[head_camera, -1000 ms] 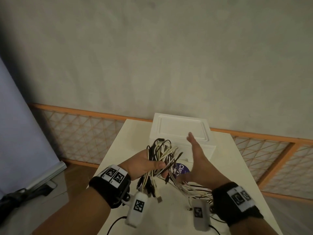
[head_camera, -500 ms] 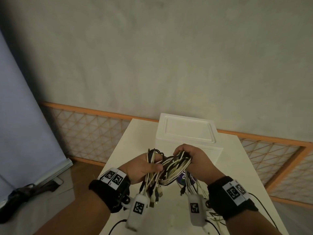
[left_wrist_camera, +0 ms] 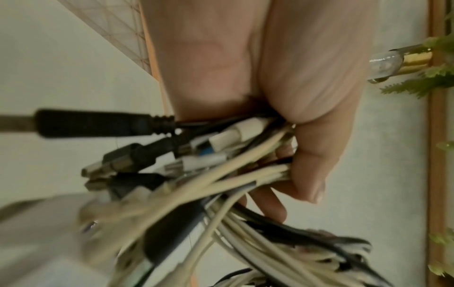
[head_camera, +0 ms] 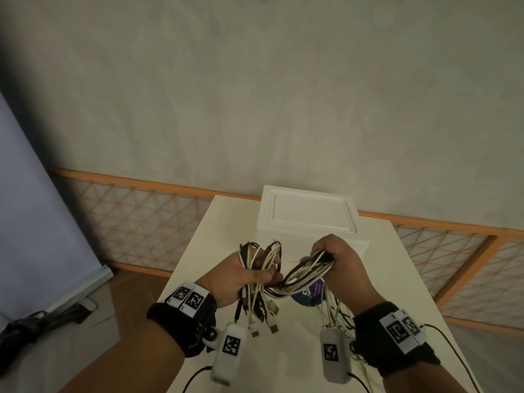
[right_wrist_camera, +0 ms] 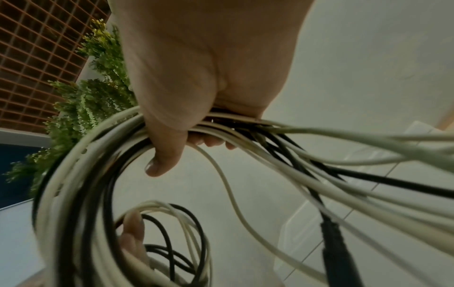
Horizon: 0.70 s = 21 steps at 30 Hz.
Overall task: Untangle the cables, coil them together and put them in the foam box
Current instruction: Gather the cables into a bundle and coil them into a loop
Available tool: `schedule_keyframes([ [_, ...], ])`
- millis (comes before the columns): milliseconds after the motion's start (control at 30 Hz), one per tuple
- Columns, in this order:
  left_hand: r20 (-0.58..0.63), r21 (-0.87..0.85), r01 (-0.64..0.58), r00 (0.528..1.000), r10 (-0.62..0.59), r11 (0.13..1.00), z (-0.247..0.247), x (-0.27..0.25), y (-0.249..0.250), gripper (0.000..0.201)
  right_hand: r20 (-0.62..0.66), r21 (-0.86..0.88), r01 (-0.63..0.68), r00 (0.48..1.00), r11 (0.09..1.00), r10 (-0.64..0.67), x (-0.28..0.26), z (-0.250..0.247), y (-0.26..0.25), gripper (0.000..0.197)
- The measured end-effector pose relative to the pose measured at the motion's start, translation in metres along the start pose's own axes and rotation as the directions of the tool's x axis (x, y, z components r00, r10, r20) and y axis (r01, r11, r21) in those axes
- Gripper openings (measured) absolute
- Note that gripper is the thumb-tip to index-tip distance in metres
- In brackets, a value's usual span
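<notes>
the cables (head_camera: 295,275) were up over the table (head_camera: 198,251), near the closed foam box (head_camera: 309,214). my right hand (head_camera: 337,259) had just grabbed them too; my left hand (head_camera: 235,279) still squeezed them. i think coiling could go on.

The purple label (head_camera: 310,292) on the bench (head_camera: 204,251) lies half hidden behind the cables (head_camera: 297,276), its print too small to read.
</notes>
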<state>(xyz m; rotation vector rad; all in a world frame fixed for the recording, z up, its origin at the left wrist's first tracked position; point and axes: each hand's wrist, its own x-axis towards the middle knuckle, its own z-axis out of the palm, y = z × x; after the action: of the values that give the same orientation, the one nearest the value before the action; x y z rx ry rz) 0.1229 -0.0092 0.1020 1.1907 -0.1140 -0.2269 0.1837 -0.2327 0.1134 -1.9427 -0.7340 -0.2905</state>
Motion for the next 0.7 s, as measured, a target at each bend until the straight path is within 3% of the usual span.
schedule_keyframes([
  [100,-0.063,-0.049,0.070,0.995,-0.073,0.996,-0.005,0.000,0.003,0.012,-0.015,0.146,-0.085,0.996,0.986,0.088,-0.002,-0.005,0.000,0.025],
  [167,-0.035,-0.008,0.094,0.995,-0.094,0.996,-0.007,-0.003,0.007,0.008,0.011,-0.046,-0.081,0.997,0.996,0.082,-0.005,-0.014,0.009,0.040],
  [233,-0.019,0.046,0.120,0.993,-0.119,0.992,-0.010,-0.004,0.010,0.023,0.153,-0.342,-0.082,0.978,0.936,0.141,-0.010,-0.024,0.016,0.048],
  [267,-0.030,0.118,0.134,0.991,-0.131,0.984,-0.010,-0.004,0.011,0.028,0.265,-0.468,-0.092,0.934,0.879,0.239,-0.013,-0.027,0.019,0.048],
  [300,-0.041,0.220,0.141,0.990,-0.135,0.965,-0.010,-0.004,0.011,0.033,0.376,-0.594,-0.108,0.839,0.797,0.393,-0.017,-0.030,0.020,0.055],
  [367,-0.049,0.413,0.154,0.988,-0.147,0.897,-0.005,-0.004,0.012,0.037,0.482,-0.715,-0.123,0.626,0.688,0.613,-0.020,-0.029,0.017,0.093],
  [400,-0.026,0.508,0.137,0.989,-0.144,0.850,-0.001,-0.004,0.013,0.034,0.503,-0.700,-0.117,0.619,0.704,0.603,-0.020,-0.023,0.013,0.103],
  [500,0.113,0.750,0.017,0.982,-0.153,0.662,0.010,-0.003,0.010,0.025,0.455,-0.514,0.038,0.859,0.857,0.235,-0.018,0.016,-0.017,0.103],
  [567,0.161,0.794,-0.029,0.973,-0.163,0.608,0.011,-0.003,0.005,0.025,0.420,-0.372,0.106,0.905,0.922,0.065,-0.015,0.046,-0.032,0.082],
  [633,0.160,0.794,-0.007,0.967,-0.198,0.608,0.003,-0.006,0.004,0.022,0.377,-0.237,-0.015,0.920,0.971,0.106,-0.012,0.058,-0.033,0.056],
  [700,0.148,0.754,0.060,0.955,-0.259,0.654,-0.005,-0.013,0.004,0.033,0.352,-0.210,-0.041,0.929,0.977,0.115,-0.010,0.059,-0.033,0.041],
])
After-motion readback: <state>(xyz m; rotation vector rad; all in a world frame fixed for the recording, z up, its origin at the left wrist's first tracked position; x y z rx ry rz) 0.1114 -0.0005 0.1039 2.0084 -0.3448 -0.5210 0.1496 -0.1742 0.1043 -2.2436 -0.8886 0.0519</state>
